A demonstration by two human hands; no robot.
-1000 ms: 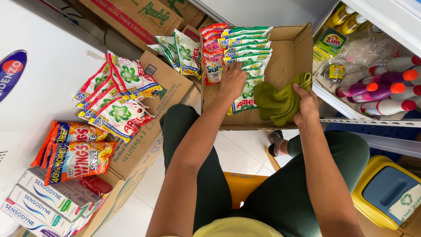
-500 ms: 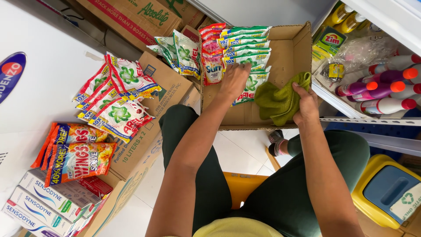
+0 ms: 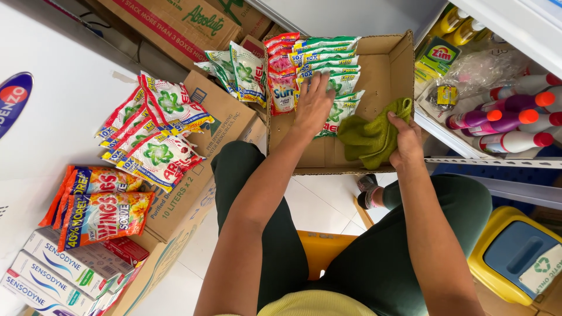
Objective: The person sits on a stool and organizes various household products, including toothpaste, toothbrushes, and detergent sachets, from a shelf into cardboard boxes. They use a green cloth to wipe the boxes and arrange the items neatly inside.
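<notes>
Person's seated, open brown cardboard box point(image 3: 386, 64) resting across the knees. Left hand point(image 3: 313, 105) lies flat, fingers spread apart, pressing on the stack of green-and-white detergent sachets point(image 3: 328, 64) along the box's far-left side, next to the red-and-pink sachets point(image 3: 282, 76) at the far-left corner. Right hand point(image 3: 407, 140) is clenched on a crumpled green microfibre cloth point(image 3: 372, 137) at the box's near-right corner, cloth touching the bare cardboard floor.

Step in hand, I'd say: wiping the box interior w/ the cloth while the other hand holds the sachets aside. Next move prob. needs the cloth dragged over the bare right half, sachets kept pinned so they don't slide back.

Outside the box, left: red-green-white sachets point(image 3: 155, 134) fanned on a 2nd carton, orange packets point(image 3: 96, 208) and toothpaste boxes point(image 3: 55, 275) below. Right: shelf w/ spray bottles point(image 3: 509, 117).

Hard to tell: box floor under the cloth and sachets is hidden; thumb of the right hand is buried in cloth; bottles are cut off at the frame edge.
</notes>
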